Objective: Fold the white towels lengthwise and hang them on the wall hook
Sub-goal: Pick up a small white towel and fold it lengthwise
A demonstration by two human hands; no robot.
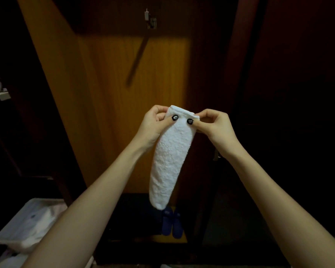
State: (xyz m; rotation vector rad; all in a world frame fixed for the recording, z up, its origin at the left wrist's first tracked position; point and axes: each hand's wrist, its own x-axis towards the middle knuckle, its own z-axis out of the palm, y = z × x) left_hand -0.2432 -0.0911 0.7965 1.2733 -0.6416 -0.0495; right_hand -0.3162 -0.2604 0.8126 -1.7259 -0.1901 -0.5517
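Towel, white terry, hangs at centre frame as a narrow folded strip, its lower end tapering toward lower centre. Left hand pinches the top left corner, thumb in front and fingers curled behind. Right hand pinches the top right corner the same way. Wall hook, metal, sits at top centre on a wooden panel, well above the towel. Blue slippers lie at bottom centre; a translucent bin sits at lower left.

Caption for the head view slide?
Folded white towel pinched at top by left hand and right hand, below wall hook.
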